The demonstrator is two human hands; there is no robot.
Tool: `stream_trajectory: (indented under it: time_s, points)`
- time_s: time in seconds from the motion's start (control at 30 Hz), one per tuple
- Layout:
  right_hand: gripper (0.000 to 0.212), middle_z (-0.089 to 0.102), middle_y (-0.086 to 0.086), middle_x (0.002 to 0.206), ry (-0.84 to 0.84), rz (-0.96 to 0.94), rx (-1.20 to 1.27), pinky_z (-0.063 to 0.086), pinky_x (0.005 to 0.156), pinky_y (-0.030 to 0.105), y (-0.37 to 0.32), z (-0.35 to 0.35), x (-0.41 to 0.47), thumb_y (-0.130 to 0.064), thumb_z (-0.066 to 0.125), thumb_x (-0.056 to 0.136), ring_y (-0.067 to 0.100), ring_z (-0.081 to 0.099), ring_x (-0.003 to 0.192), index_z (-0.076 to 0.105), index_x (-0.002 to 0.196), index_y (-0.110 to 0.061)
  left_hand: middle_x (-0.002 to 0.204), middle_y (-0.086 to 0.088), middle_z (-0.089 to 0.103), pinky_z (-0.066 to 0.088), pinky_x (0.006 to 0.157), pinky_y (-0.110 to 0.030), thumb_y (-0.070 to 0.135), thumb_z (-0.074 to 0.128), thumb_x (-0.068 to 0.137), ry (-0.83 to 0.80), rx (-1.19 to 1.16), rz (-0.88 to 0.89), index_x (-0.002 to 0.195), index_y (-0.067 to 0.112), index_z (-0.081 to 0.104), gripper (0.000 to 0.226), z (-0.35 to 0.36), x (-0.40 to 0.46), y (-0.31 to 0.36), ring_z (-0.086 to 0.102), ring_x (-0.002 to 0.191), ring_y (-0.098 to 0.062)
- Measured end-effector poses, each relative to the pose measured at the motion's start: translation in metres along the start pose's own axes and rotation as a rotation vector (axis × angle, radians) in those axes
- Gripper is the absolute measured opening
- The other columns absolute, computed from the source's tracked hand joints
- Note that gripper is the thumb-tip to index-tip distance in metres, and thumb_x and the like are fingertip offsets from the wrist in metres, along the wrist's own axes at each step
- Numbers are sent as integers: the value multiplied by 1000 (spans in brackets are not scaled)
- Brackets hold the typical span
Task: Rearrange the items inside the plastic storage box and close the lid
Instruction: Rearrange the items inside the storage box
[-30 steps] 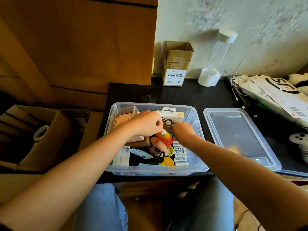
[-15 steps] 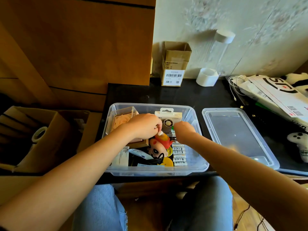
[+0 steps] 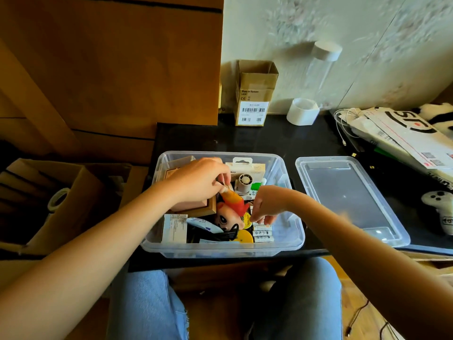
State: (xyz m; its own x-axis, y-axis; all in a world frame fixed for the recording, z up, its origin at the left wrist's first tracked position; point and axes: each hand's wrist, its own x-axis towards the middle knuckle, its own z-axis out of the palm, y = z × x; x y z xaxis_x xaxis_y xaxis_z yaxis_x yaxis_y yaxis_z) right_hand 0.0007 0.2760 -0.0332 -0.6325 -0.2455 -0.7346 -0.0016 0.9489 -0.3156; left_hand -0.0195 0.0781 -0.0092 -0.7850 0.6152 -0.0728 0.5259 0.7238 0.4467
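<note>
Doll [image 3: 229,214] with the red hat lies inside the clear storage box [image 3: 291,241], and your left hand [image 3: 198,182] pinches its top end with curled fingers. Your right hand [image 3: 266,204] bends down at the wrist, fingertips pinching at small items beside the doll's face. Compared with before, the right hand has moved lower and nearer; the lid [image 3: 348,197] lies apart, right of the box.

Clear storage box [image 3: 289,246] open, cluttered; lid [image 3: 348,192] flat just right.
</note>
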Motion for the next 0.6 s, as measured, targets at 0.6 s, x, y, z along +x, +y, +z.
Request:
stream_trajectory:
  time_s: [0.6]
  points:
    - [48, 66, -5, 113, 119, -489, -185, 43, 94, 27, -23, 27, 6, -40, 73, 76, 10, 59, 102, 59, 121, -29, 112, 8, 61, 52, 79, -31, 46, 71, 76, -396, 372, -19, 122, 33, 58, 50, 10, -56, -5, 55, 97, -13]
